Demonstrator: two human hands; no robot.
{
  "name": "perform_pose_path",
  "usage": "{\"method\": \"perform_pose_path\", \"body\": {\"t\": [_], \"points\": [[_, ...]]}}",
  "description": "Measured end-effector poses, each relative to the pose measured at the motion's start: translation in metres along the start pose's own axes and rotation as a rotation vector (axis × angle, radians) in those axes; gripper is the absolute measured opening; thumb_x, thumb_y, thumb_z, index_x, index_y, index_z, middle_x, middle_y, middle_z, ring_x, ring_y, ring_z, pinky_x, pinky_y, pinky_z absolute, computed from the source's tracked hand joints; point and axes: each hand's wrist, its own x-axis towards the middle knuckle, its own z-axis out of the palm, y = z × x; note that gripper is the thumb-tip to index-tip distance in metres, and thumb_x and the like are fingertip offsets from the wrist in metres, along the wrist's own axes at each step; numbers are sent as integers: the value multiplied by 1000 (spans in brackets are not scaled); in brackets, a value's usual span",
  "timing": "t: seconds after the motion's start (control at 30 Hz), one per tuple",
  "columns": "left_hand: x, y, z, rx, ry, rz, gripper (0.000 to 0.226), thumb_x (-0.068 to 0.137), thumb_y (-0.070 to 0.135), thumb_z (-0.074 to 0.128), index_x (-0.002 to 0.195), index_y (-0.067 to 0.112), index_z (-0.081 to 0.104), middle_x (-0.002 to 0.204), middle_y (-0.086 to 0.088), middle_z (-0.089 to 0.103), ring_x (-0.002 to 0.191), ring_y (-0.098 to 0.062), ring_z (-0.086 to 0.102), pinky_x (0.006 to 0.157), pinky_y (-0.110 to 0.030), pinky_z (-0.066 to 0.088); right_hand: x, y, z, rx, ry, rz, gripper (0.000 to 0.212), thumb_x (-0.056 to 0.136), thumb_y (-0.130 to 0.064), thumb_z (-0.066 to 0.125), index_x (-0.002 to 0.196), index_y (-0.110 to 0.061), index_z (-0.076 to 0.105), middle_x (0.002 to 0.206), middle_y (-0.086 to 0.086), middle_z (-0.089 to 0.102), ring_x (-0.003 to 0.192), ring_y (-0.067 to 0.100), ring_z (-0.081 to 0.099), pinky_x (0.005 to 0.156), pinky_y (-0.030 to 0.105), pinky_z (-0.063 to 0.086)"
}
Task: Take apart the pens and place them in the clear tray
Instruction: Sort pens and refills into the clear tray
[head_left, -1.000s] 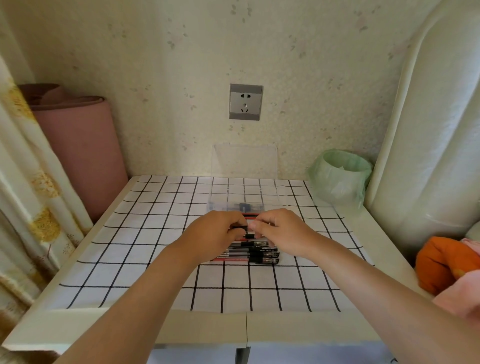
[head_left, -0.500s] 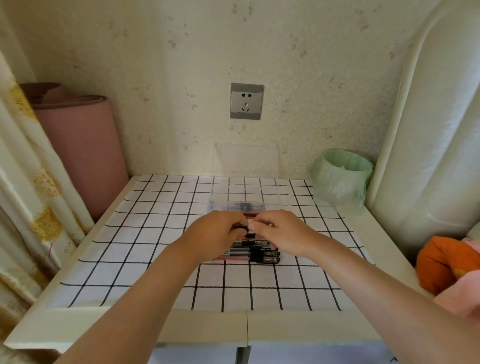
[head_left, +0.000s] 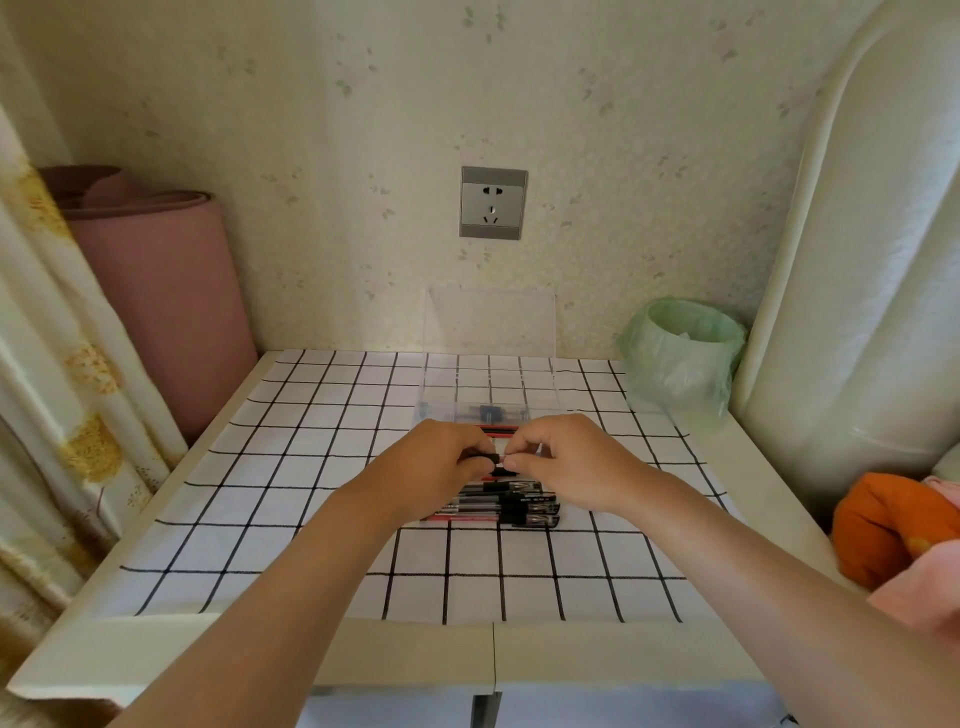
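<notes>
Head view. White table (head_left: 769, 499) pushed against a speckled wall, covered with a black-grid cloth (head_left: 291, 467). Grey wall socket (head_left: 493, 202) above the middle. Rolled pink mat (head_left: 166, 291) stands in the left corner, patterned curtain (head_left: 62, 389) beside it. Small bin with a green bag (head_left: 680, 353) at the table's back right, next to a white padded panel (head_left: 857, 260). Orange cloth (head_left: 883, 525) at the right edge.

Clear tray (head_left: 452, 410) sits at the centre back of the cloth, its clear lid (head_left: 488, 322) upright against the wall. One dark pen part (head_left: 488, 413) lies inside, along the front wall.

Just in front of the tray, both hands meet over the cloth. My left hand (head_left: 441, 462) is curled round the black end of one pen (head_left: 485, 458). My right hand (head_left: 566, 462) pinches the pen's other end between thumb and fingertips. Both grips are closed on it, and the pen is held level, above the pile. I cannot tell whether its parts have separated; my fingers hide the joint.

Remaining pens (head_left: 519, 506) lie stacked side by side on the cloth, under and just in front of my hands, with black caps to the right and some red showing on the left.
</notes>
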Motion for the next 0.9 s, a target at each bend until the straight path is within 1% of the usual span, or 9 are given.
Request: {"method": "perform_pose_path", "body": {"t": [0.17,0.23,0.27,0.33,0.43,0.5,0.57,0.7,0.9], "points": [[2,0,-1,33,2,25,13,91,26,65,103,26,71,87,13,67,78,-2,61,72,-17,50,2,4,2,40,-61,58,15,92,-36,63,84,-27,72,76,-2,69,54,0,53,61,29,46],[2,0,0,43,10,15,14,91,27,65,104,26,70,82,13,64,75,-4,61,69,-20,51,1,4,0,37,-59,73,14,92,-40,63,92,-30,72,77,-9,67,57,-3,54,62,27,48],[3,1,1,53,14,3,14,92,28,64,105,27,69,78,14,61,72,-5,60,66,-19,50,0,4,-2,28,-52,79,15,92,-42,62,98,-33,72,80,-13,65,59,-5,54,61,24,44],[4,0,3,70,15,-28,15,93,28,61,107,27,67,76,14,58,70,-7,60,65,-20,51,-2,4,-9,22,-23,101,22,95,-44,56,108,-32,69,90,-12,66,63,-3,54,61,23,41],[6,-1,7,76,12,-68,18,96,26,57,112,27,65,78,15,56,67,-6,57,57,-15,43,-3,13,-22,-147,22,168,21,98,-40,50,97,-28,68,89,-9,68,75,8,60,70,32,50],[6,0,8,78,2,-81,19,97,26,55,114,25,65,84,12,59,68,-4,55,58,-13,41,-6,22,-28,-350,-40,247,15,94,-37,53,92,-32,67,89,-13,66,87,12,62,73,30,49],[6,3,9,97,-21,-69,20,97,26,54,113,24,67,92,8,63,76,-5,58,68,-18,48,-10,27,-29,-445,-143,311,9,87,-38,61,92,-34,68,88,-17,62,90,11,60,71,28,46],[5,5,11,127,-60,-42,19,97,29,54,111,29,67,94,9,65,80,-5,58,72,-19,49,-11,27,-26,-462,-172,321,22,76,-42,74,95,-33,69,82,-19,55,84,7,55,62,24,38],[6,5,13,173,-48,-28,20,97,34,52,112,33,66,90,14,62,76,-4,55,67,-20,45,-9,27,-20,-533,-199,278,15,78,-39,72,91,-32,71,94,-14,67,89,11,61,68,26,44]]}}
